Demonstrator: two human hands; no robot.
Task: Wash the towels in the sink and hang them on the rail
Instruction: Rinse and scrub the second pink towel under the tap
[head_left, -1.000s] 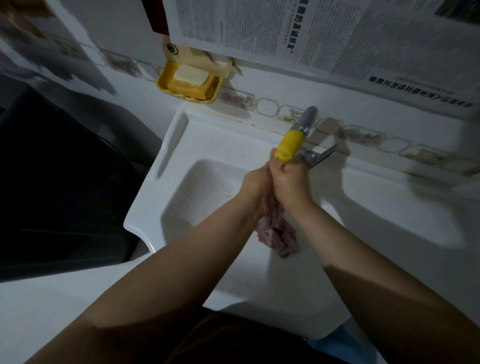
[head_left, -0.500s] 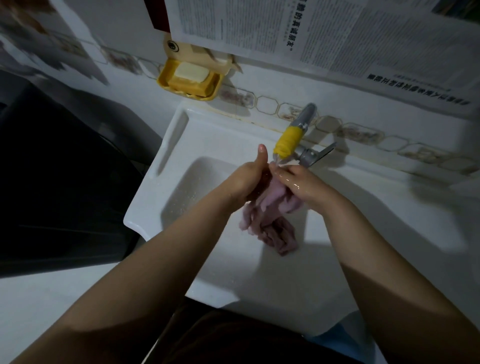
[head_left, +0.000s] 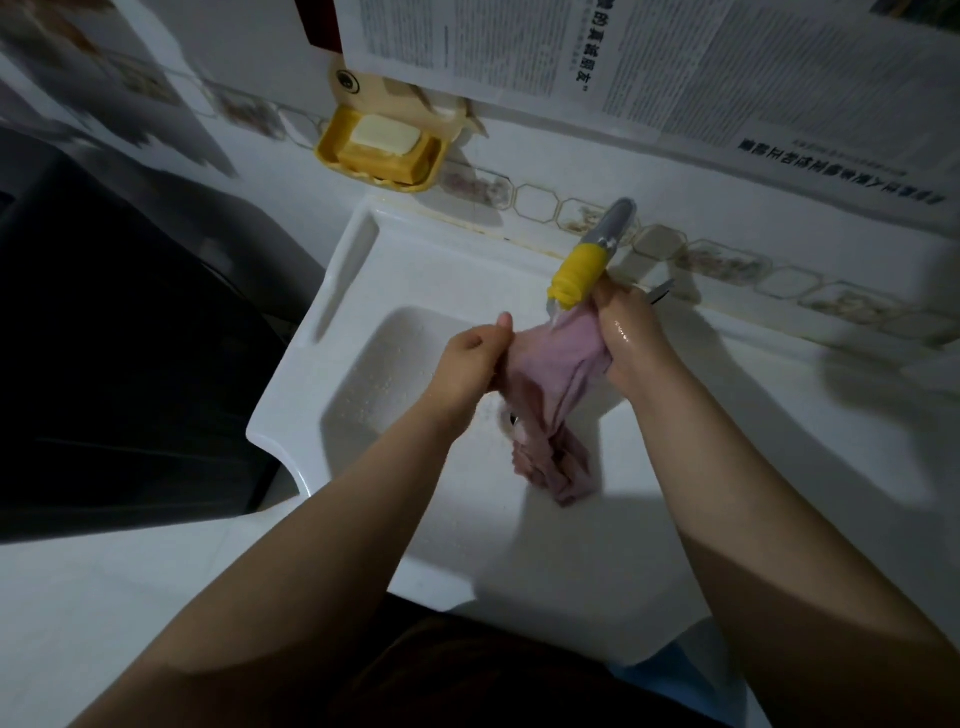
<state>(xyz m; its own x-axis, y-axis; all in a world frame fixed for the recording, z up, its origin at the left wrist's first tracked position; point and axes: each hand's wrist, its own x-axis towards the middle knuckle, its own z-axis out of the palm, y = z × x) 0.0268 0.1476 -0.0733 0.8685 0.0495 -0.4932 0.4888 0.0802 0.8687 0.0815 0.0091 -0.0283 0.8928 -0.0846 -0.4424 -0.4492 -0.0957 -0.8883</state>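
Observation:
A wet pink towel (head_left: 551, 364) is stretched between my two hands over the white sink (head_left: 363, 364). My left hand (head_left: 470, 358) grips its left edge, and my right hand (head_left: 626, 338) grips its right edge just under the yellow-tipped tap (head_left: 579, 273). The towel's lower end (head_left: 556, 462) hangs bunched onto the sink bottom near the drain. Water runs from the spout onto the cloth's top edge. No rail is in view.
A yellow soap dish (head_left: 382, 148) with a pale soap bar hangs on the tiled wall at the back left. Newspaper sheets (head_left: 675, 67) cover the wall above. A dark appliance (head_left: 104, 338) stands left of the sink. A white counter (head_left: 779, 415) extends right.
My hands were pressed together around the bunched towel under the tap. They have moved apart, spreading the towel open between them.

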